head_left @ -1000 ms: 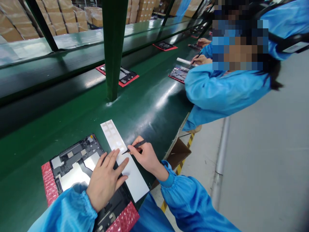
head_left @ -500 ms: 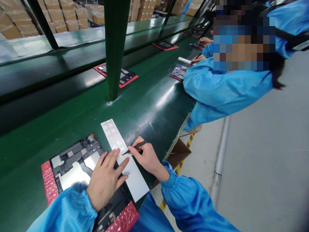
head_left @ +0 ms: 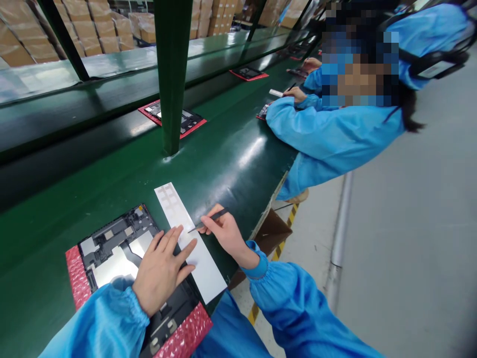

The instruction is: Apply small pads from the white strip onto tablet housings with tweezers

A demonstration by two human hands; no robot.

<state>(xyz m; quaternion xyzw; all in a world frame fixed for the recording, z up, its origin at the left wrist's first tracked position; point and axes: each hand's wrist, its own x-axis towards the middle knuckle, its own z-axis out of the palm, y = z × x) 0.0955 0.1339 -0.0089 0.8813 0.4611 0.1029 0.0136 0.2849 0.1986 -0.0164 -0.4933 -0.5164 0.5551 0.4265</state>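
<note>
My left hand [head_left: 163,266] lies spread over the inner edge of a white strip sheet [head_left: 204,271], its fingers flat on the paper. Small pale rectangular stickers show at the sheet's far end. Between the thumb and fingers of my right hand [head_left: 226,231] is a pair of dark tweezers [head_left: 214,216], their tip touching or just above the sheet near my left fingertips. Under my left wrist is an opened tablet [head_left: 112,266] with its inner parts exposed, partly hidden by hand and sleeve. It rests on red bubble wrap [head_left: 78,281].
A green post [head_left: 172,84] rises from the green bench [head_left: 122,174]. Beyond it, another opened tablet [head_left: 192,121] lies on red wrap. A co-worker in a blue sleeve [head_left: 328,129] works farther along. A cardboard box [head_left: 274,228] sits below the bench edge.
The tweezers' tip has shifted slightly up the sheet, toward its far end. My left hand keeps its place on the sheet. The co-worker's arm has moved a little left in view.
</note>
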